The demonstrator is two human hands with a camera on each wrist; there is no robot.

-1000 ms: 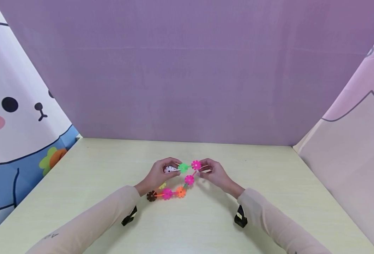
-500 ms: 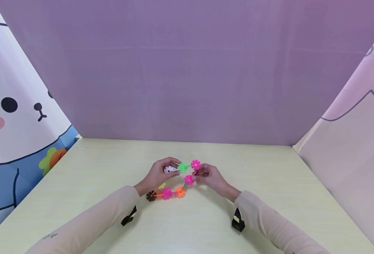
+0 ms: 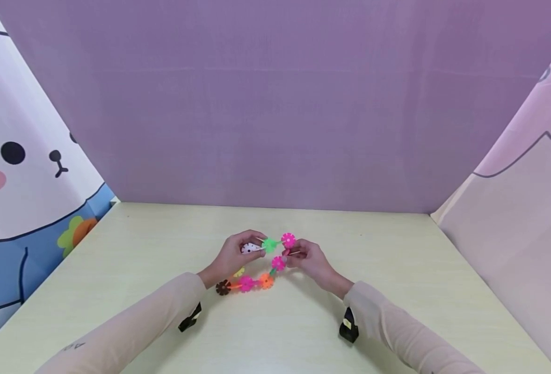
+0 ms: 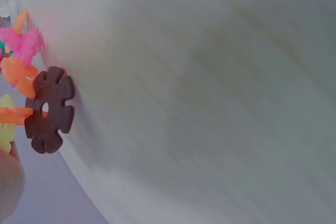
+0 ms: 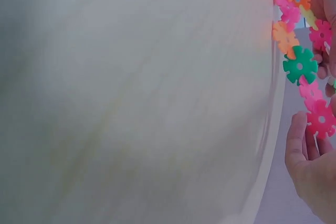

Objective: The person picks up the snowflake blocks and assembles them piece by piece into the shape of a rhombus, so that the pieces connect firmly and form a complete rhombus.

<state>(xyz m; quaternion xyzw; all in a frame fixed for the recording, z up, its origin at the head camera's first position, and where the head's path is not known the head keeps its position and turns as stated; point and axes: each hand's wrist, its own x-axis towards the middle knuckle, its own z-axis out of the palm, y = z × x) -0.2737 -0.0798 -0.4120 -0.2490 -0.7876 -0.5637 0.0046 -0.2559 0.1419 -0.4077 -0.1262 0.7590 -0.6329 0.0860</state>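
A looped chain of notched plastic snowflake discs is between both hands. My left hand (image 3: 232, 255) grips its upper left part, by a white disc (image 3: 249, 249) and a light green disc (image 3: 269, 244). To the right sits a bright pink disc (image 3: 288, 239), with my right hand (image 3: 314, 264) pinching the chain just below it. Lower down come another pink disc (image 3: 278, 263), an orange disc (image 3: 266, 281) and a dark brown disc (image 3: 223, 287). A dark green disc (image 5: 300, 65) shows edge-on in the head view, face-on in the right wrist view. Fingers hide some discs.
The pale wooden table (image 3: 397, 291) spreads beneath the hands. A purple panel (image 3: 275, 114) stands behind it. Printed cloth (image 3: 27, 208) hangs at the left, and a pink and cream cloth (image 3: 514, 223) at the right.
My right hand has shifted left and slightly nearer, its fingertips going from beside the upper pink disc to the chain just below it. My left hand stays almost still.
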